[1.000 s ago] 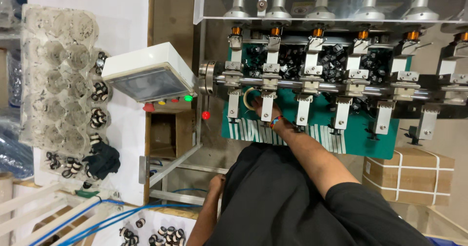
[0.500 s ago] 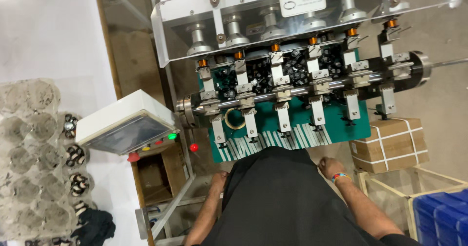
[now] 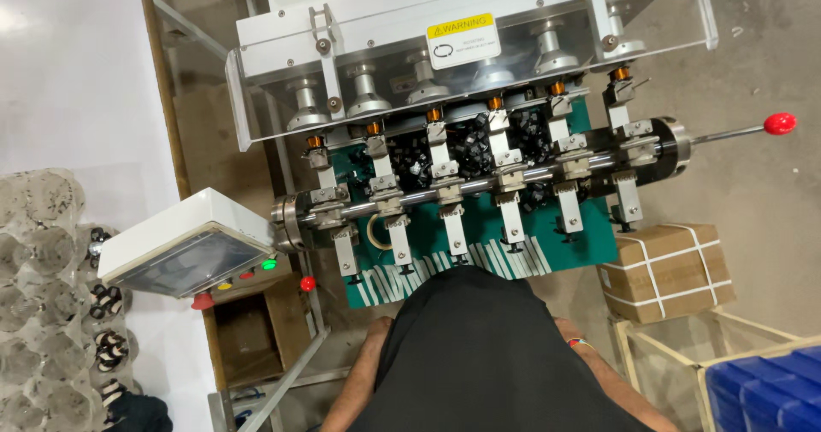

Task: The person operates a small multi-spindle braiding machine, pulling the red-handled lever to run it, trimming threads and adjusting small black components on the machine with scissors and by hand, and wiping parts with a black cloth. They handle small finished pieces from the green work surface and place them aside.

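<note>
Concrete floor under green winding machine [image 3: 479, 252]; both hands' fingers hidden, state impossible to tell.

**Winding machine right in front, hands tucked out of sight**

The machine [image 3: 479, 184] sits straight ahead: a steel shaft [image 3: 479, 184] runs left to right with a row of metal clamps [image 3: 510, 222] hanging toward the near side, all over a green plate [image 3: 590, 244]. Small copper-coloured coils [image 3: 434, 115] line up along the far side under a clear cover [image 3: 428, 64]. A red-knobbed lever [image 3: 779, 124] sticks out on the right.
</note>
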